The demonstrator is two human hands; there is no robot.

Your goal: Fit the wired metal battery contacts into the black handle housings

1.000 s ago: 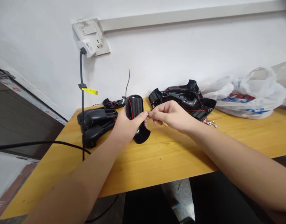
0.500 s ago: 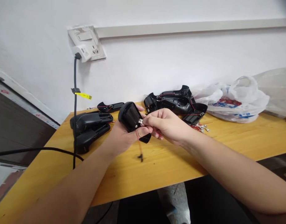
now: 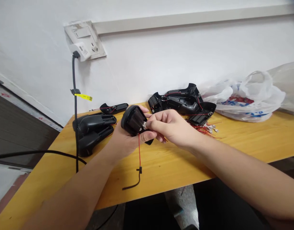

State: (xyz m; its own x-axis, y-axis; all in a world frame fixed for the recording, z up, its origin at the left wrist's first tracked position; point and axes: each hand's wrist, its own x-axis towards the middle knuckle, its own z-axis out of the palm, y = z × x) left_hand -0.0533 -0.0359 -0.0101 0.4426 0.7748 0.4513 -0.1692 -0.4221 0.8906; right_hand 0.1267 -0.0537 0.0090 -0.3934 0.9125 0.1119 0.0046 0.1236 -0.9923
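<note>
My left hand [image 3: 125, 140] is wrapped round a black plastic housing [image 3: 131, 120], its hollow side tilted up toward me. With finger and thumb closed, my right hand [image 3: 173, 127] pinches a small metal contact piece [image 3: 144, 125] at the housing's inner edge. A second bit of metal shows just left of it. From below my left thumb a red wire [image 3: 139, 150] hangs down, carrying a small black connector-like part [image 3: 139, 170] and a dark tail. The lower end of the housing is partly covered by my fingers.
Several black housings [image 3: 96, 123] lie at left, more housings [image 3: 182, 102] at back right. Beside these are red wires with metal contacts [image 3: 210, 127]. A white plastic bag [image 3: 252, 99] stands against the wall. A black cable [image 3: 75, 134] drops from the socket [image 3: 86, 40] across the wooden table [image 3: 175, 169].
The hanging red wire with its black part now hangs lower and straighter, with its dark tail visible. My hands stay on the housing and contact piece. The camera view has shifted slightly.
</note>
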